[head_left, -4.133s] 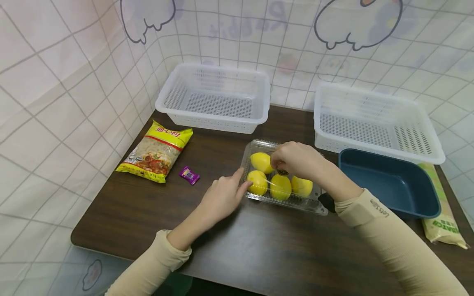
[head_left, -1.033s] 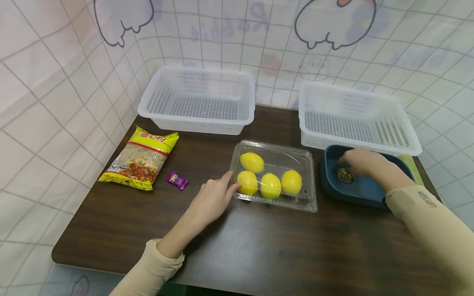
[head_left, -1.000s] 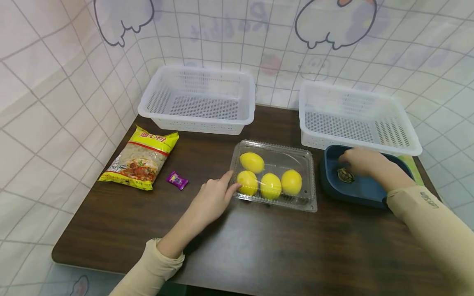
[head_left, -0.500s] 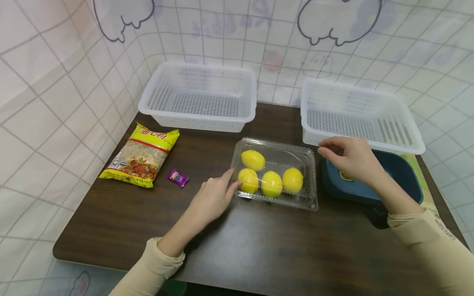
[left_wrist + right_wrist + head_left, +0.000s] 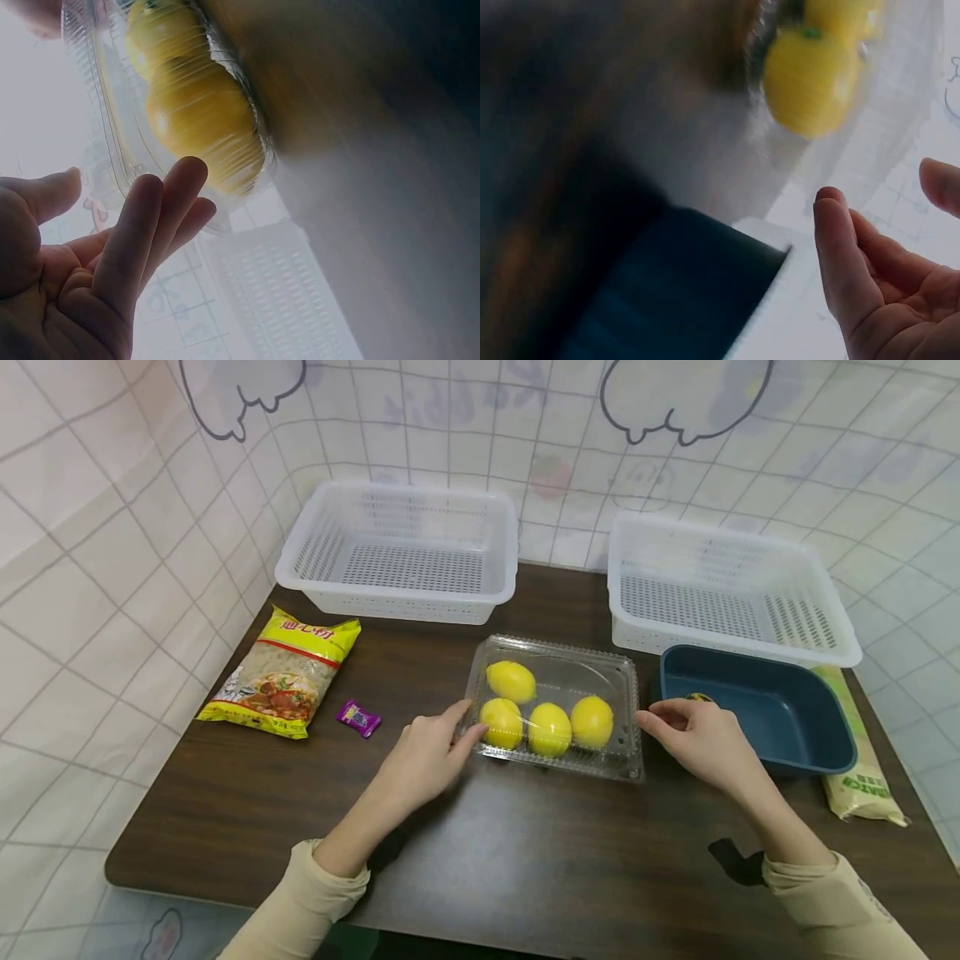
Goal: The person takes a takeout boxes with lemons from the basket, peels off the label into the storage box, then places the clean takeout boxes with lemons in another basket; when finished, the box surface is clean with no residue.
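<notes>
- My right hand (image 5: 703, 742) is down at the right edge of the clear container (image 5: 558, 678). Half a second ago it was higher, over the blue bin (image 5: 797, 727); at 1.0 s ago, inside that bin.
- Right fingers: moderately apart, thumb separate, nothing held. The right wrist view shows a gap between thumb and fingertips. Thumb tip lines up with the container edge; can't tell if it touches.
- My left hand (image 5: 422, 760) hasn't really moved: at the container's left edge, thumb and index spread wide, not wrapped round anything. Same pose in all the earlier head shots.
- Container lies flat on the dark table (image 5: 517, 868), between my hands. Four lemons (image 5: 550, 731) inside: three in the near row, one behind at left. Same layout as 1.0 s ago.
- Small turtle-like item (image 5: 699, 697) was in plain view in the bin 1.0 s ago. Now only a sliver shows past my right hand.
- Bin sits just in front of the right white basket (image 5: 720, 639), partly over a green-and-cream bag (image 5: 868, 785). More of that bag shows now that my forearm is off it.
- Purple candy (image 5: 359, 718) and yellow food bag (image 5: 281, 675), left side: unchanged.
</notes>
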Demonstrator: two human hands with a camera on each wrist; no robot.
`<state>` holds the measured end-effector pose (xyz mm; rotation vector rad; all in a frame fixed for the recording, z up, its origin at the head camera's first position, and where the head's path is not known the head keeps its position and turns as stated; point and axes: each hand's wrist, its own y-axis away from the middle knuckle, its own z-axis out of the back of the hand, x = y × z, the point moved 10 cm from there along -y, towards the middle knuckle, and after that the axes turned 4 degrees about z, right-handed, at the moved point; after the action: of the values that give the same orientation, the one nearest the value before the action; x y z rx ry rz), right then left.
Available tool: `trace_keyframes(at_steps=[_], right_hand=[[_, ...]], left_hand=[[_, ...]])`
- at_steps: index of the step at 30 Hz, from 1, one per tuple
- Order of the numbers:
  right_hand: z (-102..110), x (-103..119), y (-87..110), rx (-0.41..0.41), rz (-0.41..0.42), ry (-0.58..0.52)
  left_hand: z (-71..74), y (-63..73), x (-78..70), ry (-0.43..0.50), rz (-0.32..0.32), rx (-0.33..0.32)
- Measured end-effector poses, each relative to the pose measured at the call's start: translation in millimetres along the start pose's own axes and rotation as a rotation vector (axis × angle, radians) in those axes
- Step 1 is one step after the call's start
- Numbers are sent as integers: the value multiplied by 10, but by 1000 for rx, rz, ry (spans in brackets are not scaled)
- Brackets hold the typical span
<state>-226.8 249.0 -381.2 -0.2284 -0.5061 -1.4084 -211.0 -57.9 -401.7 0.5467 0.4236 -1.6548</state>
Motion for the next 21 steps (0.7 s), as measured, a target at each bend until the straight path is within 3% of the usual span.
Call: trace_keyframes(at_steps=[16,21], right_hand=[[-382,-97,95,82,-72,-152],[-439,-152,82,124,-110,-320]], left_hand=[[-20,25,23,0,22,16],[-5,15,2,-7,-1,-12]])
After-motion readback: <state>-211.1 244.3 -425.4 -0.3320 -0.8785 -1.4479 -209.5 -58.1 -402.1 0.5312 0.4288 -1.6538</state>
